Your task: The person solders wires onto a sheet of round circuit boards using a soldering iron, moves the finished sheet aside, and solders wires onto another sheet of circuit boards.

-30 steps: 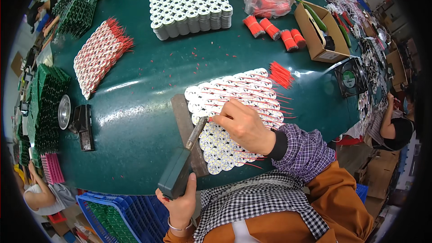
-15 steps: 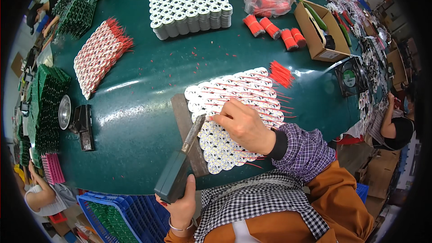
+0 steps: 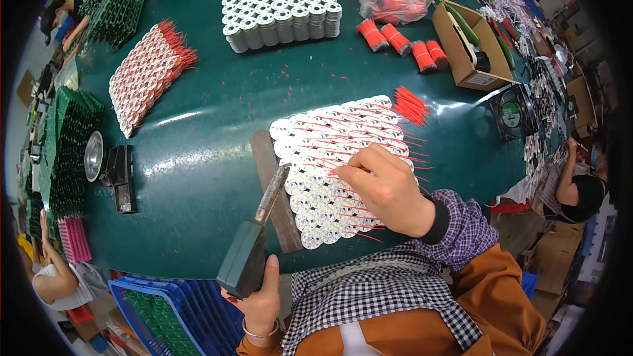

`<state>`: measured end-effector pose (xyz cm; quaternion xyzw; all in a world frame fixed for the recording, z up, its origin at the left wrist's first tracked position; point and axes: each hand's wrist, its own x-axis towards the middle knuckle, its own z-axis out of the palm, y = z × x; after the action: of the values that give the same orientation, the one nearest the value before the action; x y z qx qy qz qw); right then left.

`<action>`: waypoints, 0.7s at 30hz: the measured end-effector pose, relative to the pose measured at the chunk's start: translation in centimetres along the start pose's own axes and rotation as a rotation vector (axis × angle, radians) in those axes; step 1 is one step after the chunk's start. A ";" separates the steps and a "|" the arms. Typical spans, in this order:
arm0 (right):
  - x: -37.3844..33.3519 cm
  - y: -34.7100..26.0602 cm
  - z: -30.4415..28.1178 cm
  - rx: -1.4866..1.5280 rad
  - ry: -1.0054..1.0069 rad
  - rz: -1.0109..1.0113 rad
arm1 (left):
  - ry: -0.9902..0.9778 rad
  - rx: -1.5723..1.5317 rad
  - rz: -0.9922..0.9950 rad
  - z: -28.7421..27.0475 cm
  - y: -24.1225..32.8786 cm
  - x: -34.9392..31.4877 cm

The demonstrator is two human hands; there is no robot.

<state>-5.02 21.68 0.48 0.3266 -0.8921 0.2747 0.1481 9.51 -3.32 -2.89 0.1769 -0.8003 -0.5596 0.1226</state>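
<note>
My left hand is wrapped round the dark green handle of a soldering iron. The iron's metal barrel points up and away, its tip at the left edge of a sheet of round white LED boards. Over that sheet, my right hand is closed in a pinch on a thin red wire. More red wires lie across the boards and stick out past their right side. A dark flat bar runs along the sheet's left edge. My right fingers hide part of the boards.
A loose pile of red wires lies beyond the sheet, near tied bundles and a cardboard box. Stacked white discs stand at the back. Left are a wired board sheet and a metal stand. Co-workers sit at both sides.
My right hand has moved right and slightly nearer, away from the iron's tip, still pinching. The iron has shifted a little left, so its tip and my right fingers are farther apart.
</note>
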 end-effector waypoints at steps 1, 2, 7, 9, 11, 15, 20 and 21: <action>0.0 -0.3 -0.3 0.010 0.027 0.010 | -0.009 0.000 0.012 0.0 0.0 0.1; 0.2 -0.6 -0.2 -0.010 0.052 -0.023 | -0.017 0.001 0.024 0.0 0.0 0.1; -0.4 0.6 2.5 0.051 0.031 -0.060 | -0.021 -0.014 0.055 0.3 0.7 -0.3; -0.7 1.0 3.3 0.104 0.063 -0.056 | -0.025 -0.018 0.073 0.4 1.1 -0.3; -0.7 1.1 3.7 0.115 0.064 -0.059 | -0.068 -0.013 0.068 0.3 1.3 -0.3; -0.8 1.1 3.8 0.121 0.044 -0.057 | -0.054 -0.043 0.038 0.4 1.1 -0.8; -1.0 1.5 4.4 0.121 0.044 -0.066 | -0.103 0.025 0.100 0.6 1.0 -0.6; -1.0 1.5 4.4 0.135 0.057 -0.080 | -0.104 0.025 0.100 0.6 0.9 -0.6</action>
<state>-5.69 20.54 -4.14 0.3633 -0.8533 0.3374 0.1616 9.73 -2.26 -2.27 0.1088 -0.8204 -0.5512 0.1066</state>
